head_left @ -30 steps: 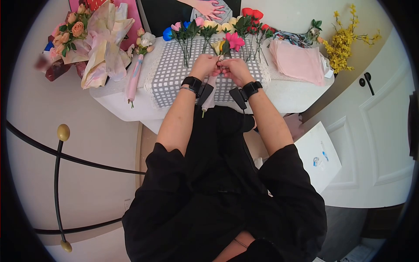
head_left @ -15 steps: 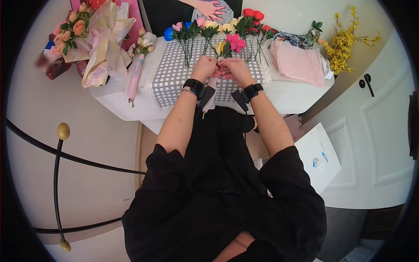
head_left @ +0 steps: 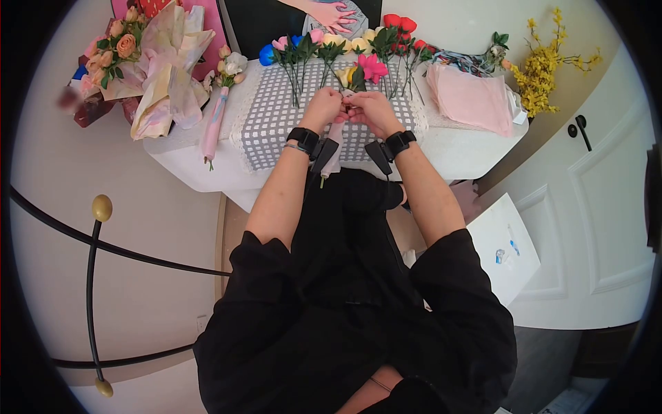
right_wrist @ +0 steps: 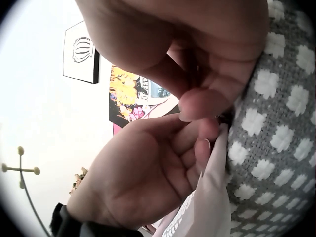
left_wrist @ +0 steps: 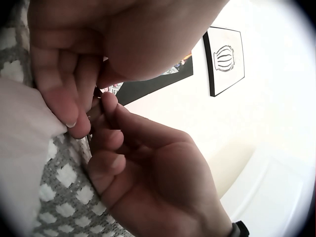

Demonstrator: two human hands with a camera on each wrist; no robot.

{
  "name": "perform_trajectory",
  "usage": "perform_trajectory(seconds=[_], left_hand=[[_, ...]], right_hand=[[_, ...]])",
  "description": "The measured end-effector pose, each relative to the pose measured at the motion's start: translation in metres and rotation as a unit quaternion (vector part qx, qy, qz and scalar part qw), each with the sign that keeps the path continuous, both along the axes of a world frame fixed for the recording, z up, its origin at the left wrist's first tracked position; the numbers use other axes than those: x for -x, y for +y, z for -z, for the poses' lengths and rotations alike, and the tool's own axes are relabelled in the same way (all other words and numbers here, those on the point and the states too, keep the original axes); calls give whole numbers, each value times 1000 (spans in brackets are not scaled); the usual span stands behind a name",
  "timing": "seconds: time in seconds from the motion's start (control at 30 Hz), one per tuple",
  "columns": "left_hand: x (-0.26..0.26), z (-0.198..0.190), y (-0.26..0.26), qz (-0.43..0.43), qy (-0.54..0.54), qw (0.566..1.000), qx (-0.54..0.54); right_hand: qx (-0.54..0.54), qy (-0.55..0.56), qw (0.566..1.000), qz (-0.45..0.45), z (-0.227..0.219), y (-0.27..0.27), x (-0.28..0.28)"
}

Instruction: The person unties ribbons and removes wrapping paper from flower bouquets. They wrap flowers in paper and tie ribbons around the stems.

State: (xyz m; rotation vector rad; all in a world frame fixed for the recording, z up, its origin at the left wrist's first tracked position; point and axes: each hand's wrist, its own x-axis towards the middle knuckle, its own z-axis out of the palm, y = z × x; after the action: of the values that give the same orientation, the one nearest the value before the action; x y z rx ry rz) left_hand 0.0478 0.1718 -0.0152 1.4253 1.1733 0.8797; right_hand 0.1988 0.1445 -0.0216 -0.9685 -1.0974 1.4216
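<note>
A small bouquet lies between my hands on the checked runner, its stems rolled in pale pink wrapping paper. A yellow flower shows just beyond my fingers, and bare stem ends poke out at the near end. My left hand grips the bouquet's neck, its fingers curled against the whitish paper in the left wrist view. My right hand pinches at the same spot with thumb and fingertips. The fingertips of both hands meet there and hide what lies between them; I cannot tell what the right one pinches.
Loose artificial flowers line the runner's far side, a hot pink flower near my hands. Left are a wrapped bouquet and a large peach rose bouquet. Right lie pink paper sheets beside yellow blossom branches.
Both hands stay at the bouquet's neck, with only small finger movements. A white bit seen at the fingertips half a second ago shows less now.
</note>
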Motion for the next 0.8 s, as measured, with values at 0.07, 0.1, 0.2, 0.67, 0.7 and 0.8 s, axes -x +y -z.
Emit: perform_trajectory(seconds=[0.07,0.1,0.2,0.67,0.7,0.8], left_hand=[[2,0,-4,-10,-57,998,1],[2,1,-7,-10,-57,998,1],[4,5,-14,-13,-90,995,-42],[-12,17,-24,-115,150,882,-430],[-12,18,-23,-115,150,882,-431],[-10,22,-15,-68,168,880,-439]], right_hand=[[12,31,999,-15,-2,-1,-2],[22,58,998,-10,-3,-1,-2],[37,93,995,-6,-5,-1,-4],[50,106,992,38,2,3,-5],[50,100,993,37,1,3,-5],[52,96,994,26,1,4,-7]])
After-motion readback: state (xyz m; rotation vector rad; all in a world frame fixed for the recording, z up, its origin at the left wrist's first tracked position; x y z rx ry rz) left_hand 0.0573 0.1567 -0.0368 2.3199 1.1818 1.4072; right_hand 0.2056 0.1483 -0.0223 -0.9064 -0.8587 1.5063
